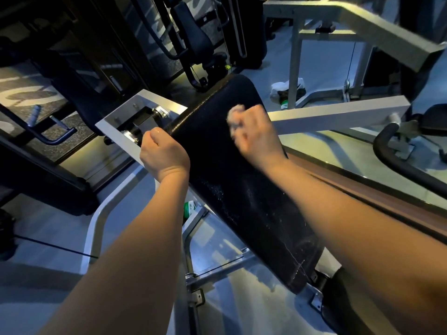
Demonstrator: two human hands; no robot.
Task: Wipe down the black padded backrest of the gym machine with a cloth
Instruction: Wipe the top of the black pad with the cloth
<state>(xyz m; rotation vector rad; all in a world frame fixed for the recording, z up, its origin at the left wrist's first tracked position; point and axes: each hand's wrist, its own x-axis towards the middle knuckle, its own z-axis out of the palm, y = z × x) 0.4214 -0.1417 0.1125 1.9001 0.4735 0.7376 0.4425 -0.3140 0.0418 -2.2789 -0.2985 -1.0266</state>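
Under the right fingers (242, 137): cloth (235, 114), pale, balled up, sticking out past the knuckles. Right hand (256, 134) is clamped on it, fingers curled tight, pressing it onto the upper part of the backrest (229, 177). Hand and cloth are a bit blurred.

Backrest: long black pad, grainy vinyl look, rounded top end, running diagonally from beyond the right fingers down toward the wearer. Piped seam runs along its left edge. Surface around the cloth looks dark and even. Below the right wrist it shows white specks and thin pale streaks. A stitched line crosses near the bottom end.

Left hand (164, 153) is at the pad's left edge, level with the right hand. Its fingers are curled over that edge in a grip, fingertips hidden underneath, thumb on top near the seam.

Just beyond the left fingers: grey bracket (125, 122) with two shiny bolts, touching the pad's side. A white beam (338, 114) runs out to the right from behind the right hand. Far past the right fingers a white bag (287, 89) lies on the floor. Below the left wrist, beside the pad, sits something green (189, 209), unclear what.
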